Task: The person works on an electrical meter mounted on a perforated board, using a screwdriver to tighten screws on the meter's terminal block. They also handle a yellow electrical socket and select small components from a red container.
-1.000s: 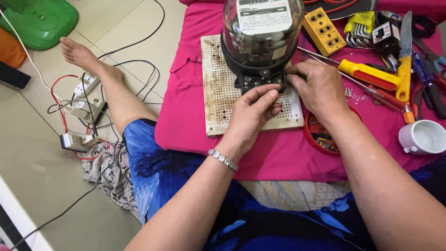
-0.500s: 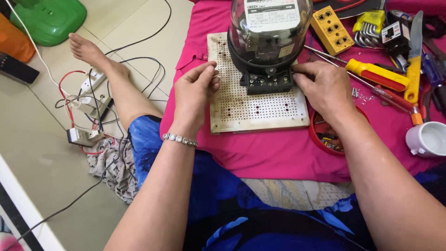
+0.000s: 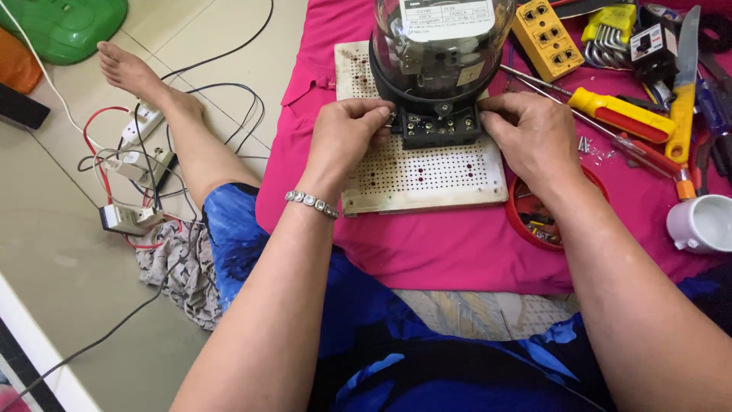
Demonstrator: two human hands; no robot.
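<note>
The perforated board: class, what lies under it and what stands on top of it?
The perforated board lies on a pink cloth. On it stands a glass-domed electric meter, with the left hand and right hand at its black terminal block. The meter hides the board's far part.

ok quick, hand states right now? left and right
Left hand: fingers curled, pinching at the left side of the meter's black terminal block.
Right hand: curled, fingertips on the block's right side; whether it holds anything cannot be told.
</note>
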